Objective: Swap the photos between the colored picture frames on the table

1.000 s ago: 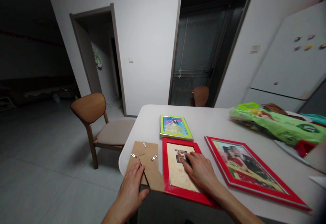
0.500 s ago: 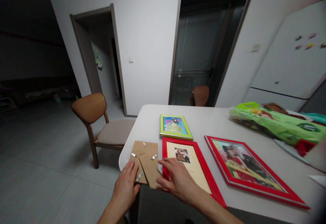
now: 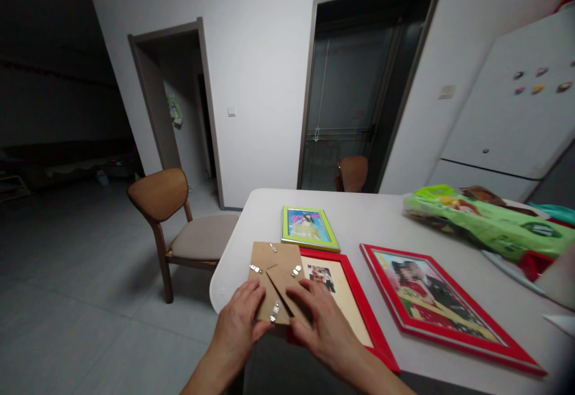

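A brown picture frame backing board with several small metal clips and a hinged stand flap is between my two hands. My left hand grips its lower left edge, the thumb near the bottom clip. On the right, my right hand has its fingers on the flap and its thumb at the lower edge. The board hangs over the left side of a red photo frame, which has a cream sheet and a small photo inside. Just beyond lies a yellow-green photo frame with a portrait in it.
Another red photo frame lies to the right on the white table. Farther right are a green plastic package and a pale plate rim. A wooden chair stands to the left; a second chair is behind the table.
Both hands have moved right with the backing board, which now covers the left part of the middle red frame. My right hand has come further onto the flap.
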`<state>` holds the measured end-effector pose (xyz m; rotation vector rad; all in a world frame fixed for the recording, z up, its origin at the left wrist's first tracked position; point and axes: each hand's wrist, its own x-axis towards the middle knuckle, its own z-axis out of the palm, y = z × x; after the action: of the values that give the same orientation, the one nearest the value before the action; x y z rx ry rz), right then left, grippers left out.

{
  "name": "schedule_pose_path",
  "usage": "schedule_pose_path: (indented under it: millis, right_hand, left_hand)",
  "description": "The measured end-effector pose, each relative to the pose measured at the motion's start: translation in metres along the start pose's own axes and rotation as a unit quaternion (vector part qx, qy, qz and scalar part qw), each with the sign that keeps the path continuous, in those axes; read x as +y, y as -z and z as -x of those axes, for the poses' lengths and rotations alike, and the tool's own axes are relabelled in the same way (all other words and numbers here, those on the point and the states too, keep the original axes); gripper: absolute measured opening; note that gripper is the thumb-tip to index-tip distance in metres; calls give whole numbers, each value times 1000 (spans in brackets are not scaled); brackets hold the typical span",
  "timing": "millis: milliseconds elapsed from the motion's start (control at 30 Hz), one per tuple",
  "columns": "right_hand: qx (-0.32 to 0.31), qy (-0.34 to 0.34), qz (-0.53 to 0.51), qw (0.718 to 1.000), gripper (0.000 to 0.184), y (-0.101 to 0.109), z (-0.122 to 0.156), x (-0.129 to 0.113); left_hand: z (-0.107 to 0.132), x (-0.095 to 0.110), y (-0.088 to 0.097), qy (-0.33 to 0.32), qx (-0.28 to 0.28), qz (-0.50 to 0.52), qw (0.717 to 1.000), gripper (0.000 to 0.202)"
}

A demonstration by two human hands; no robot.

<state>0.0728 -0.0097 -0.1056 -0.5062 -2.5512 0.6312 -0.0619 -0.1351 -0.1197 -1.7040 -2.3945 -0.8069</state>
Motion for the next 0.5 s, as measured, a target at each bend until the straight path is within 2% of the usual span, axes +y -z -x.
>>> schedule_pose_path:
  millis: [133, 233, 333, 500]
  right_hand:
    - [-12, -64, 17, 998, 39, 20, 25, 36]
    - [-21, -100, 34, 994, 40, 28, 37, 58]
    - [-25, -109, 53, 992, 40, 30, 40, 72]
    - [-22, -95, 77, 992, 38, 29, 37, 85]
  left_hand:
    - [-15, 37, -16, -22, -56, 39, 997, 50]
    - [-24, 55, -28, -31, -93, 57, 994, 48]
    - [-31, 60, -39, -34, -103, 70, 992, 42]
    - [-35, 57, -48, -28, -119, 68, 990, 36]
